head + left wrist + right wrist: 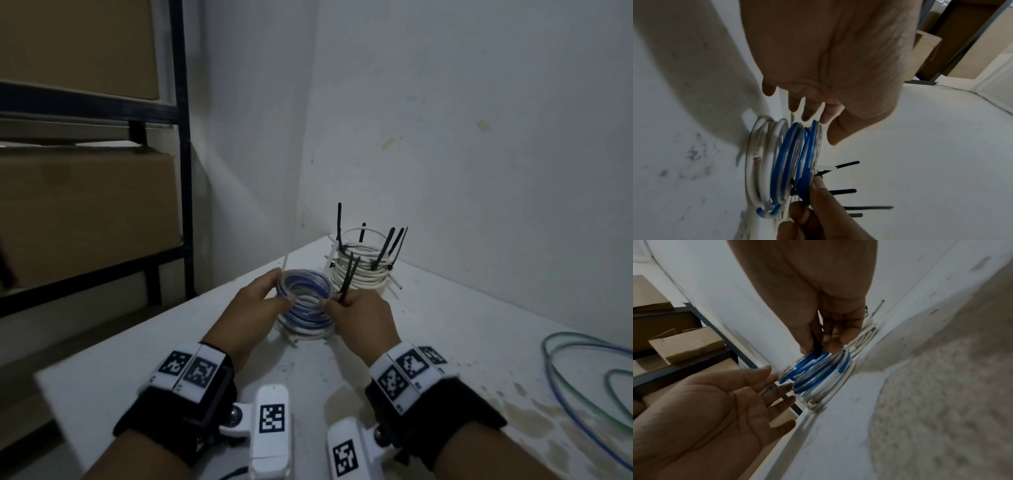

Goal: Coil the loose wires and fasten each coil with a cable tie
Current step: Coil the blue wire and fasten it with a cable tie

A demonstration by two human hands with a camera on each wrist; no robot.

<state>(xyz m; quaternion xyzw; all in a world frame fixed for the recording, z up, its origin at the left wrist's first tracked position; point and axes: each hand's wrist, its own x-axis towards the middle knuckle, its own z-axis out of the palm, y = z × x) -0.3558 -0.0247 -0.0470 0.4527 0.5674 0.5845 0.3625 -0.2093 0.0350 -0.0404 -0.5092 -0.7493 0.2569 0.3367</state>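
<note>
while left hand (255,298) steadies round blue-white coil (303,294), right hand (356,313) pinches blk tie (347,277)

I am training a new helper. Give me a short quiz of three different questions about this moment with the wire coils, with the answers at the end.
1. True or false: the right hand pinches black cable ties.
2. Where does the blue and white coil sit? A) alone on the table B) on top of a white coil C) on the shelf
3. Fill in: the loose blue and green wire lies on the table to the person's ____.

Key: 1 true. 2 B. 3 right.

The left hand touches the blue and white coil with nearly straight fingers, without a closed grip. Behind stands a taller stack of tied white coils.
</note>
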